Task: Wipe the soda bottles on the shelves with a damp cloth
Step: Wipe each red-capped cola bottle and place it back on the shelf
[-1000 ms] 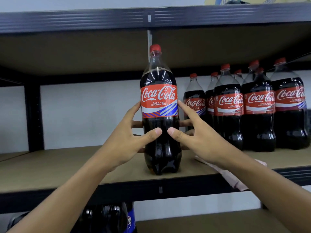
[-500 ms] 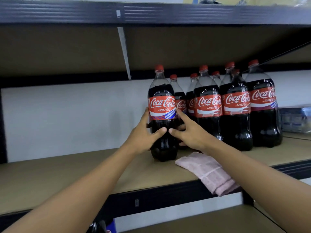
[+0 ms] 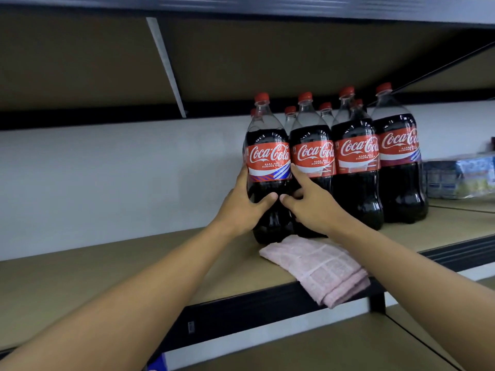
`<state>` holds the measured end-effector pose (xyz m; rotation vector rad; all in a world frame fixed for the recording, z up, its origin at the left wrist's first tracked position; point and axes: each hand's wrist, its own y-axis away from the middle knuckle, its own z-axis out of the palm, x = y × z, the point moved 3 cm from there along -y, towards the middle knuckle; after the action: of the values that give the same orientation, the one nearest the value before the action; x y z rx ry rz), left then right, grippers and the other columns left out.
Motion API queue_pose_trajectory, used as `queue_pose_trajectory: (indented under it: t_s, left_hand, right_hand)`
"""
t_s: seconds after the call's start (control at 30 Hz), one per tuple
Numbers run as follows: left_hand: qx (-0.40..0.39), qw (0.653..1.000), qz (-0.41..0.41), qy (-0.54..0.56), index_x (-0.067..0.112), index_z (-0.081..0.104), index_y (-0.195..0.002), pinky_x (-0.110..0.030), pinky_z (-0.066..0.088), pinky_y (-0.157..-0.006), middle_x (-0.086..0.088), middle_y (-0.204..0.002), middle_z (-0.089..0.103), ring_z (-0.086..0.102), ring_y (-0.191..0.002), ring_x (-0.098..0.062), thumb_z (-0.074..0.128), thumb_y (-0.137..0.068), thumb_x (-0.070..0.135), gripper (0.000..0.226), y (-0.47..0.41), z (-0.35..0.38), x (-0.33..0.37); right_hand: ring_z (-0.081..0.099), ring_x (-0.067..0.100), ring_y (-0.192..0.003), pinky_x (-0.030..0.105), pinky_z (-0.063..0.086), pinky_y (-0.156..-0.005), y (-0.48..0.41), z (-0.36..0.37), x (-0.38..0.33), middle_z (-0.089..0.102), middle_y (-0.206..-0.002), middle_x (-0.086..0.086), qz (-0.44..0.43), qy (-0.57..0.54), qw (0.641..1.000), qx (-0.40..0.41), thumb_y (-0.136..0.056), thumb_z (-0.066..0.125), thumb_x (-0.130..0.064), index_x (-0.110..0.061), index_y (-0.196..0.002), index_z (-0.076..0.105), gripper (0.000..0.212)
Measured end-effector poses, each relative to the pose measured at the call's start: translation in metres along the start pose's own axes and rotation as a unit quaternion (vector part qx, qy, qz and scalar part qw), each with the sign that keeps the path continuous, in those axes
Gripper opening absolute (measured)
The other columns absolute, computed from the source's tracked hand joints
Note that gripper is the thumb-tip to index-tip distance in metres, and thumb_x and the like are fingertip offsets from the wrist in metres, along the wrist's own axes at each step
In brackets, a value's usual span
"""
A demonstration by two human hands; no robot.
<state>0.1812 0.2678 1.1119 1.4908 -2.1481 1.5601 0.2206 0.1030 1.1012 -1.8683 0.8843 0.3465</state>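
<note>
A large cola bottle (image 3: 267, 156) with a red cap and red label stands upright on the brown shelf board (image 3: 134, 266), at the left end of a group of several like bottles (image 3: 356, 162). My left hand (image 3: 243, 207) grips its left side below the label, thumb across the front. My right hand (image 3: 310, 202) holds its right side, index finger up along the label, squeezed between it and the neighbouring bottle. A folded pink cloth (image 3: 318, 266) lies on the shelf just in front of the bottles, its end hanging over the front edge under my right forearm.
The shelf above (image 3: 241, 62) hangs low over the bottle caps. A shrink-wrapped pack of small cartons (image 3: 460, 175) sits to the right of the bottles. A lower shelf board (image 3: 321, 344) shows below. The white wall lies behind.
The bottle in both hands has moved back and to the right, from standing apart at the shelf's front to touching the group of bottles. The cloth has stayed put.
</note>
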Motion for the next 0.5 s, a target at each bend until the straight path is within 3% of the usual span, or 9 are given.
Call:
queue_pose_trajectory:
  t_s: [0.13, 0.33, 0.5]
  left_hand:
    - [-0.003, 1.000, -0.002, 0.001, 0.040, 0.022, -0.158, -0.048, 0.055, -0.103, 0.013, -0.139, 0.058, 0.055, -0.119, -0.010, 0.072, -0.097, 0.032, 0.079, -0.002, 0.005, 0.001]
    - [0.004, 1.000, -0.011, -0.006, 0.039, 0.025, -0.158, -0.047, 0.056, -0.102, 0.011, -0.139, 0.063, 0.061, -0.124, -0.015, 0.073, -0.095, 0.034, 0.079, -0.005, 0.008, -0.003]
    - [0.007, 1.000, -0.023, -0.005, 0.040, 0.022, -0.159, -0.045, 0.055, -0.103, 0.008, -0.140, 0.061, 0.058, -0.122, -0.015, 0.072, -0.096, 0.035, 0.081, -0.001, 0.009, 0.001]
  right_hand:
    - [0.055, 0.027, -0.112, 0.031, 0.041, -0.096, -0.002, 0.003, 0.006, 0.057, -0.122, 0.011, -0.007, 0.054, 0.998, 0.028, -0.102, 0.058, -0.029, -0.031, -0.164, 0.015, 0.075]
    - [0.052, 0.023, -0.103, 0.032, 0.043, -0.088, -0.007, 0.007, 0.015, 0.057, -0.114, 0.015, -0.010, 0.093, 0.994, 0.060, -0.101, 0.060, -0.033, -0.028, -0.163, 0.021, 0.073]
    - [0.060, 0.029, -0.106, 0.041, 0.050, -0.095, -0.006, 0.007, 0.013, 0.063, -0.111, 0.015, -0.004, 0.083, 0.995, 0.056, -0.101, 0.060, -0.031, -0.025, -0.162, 0.021, 0.073]
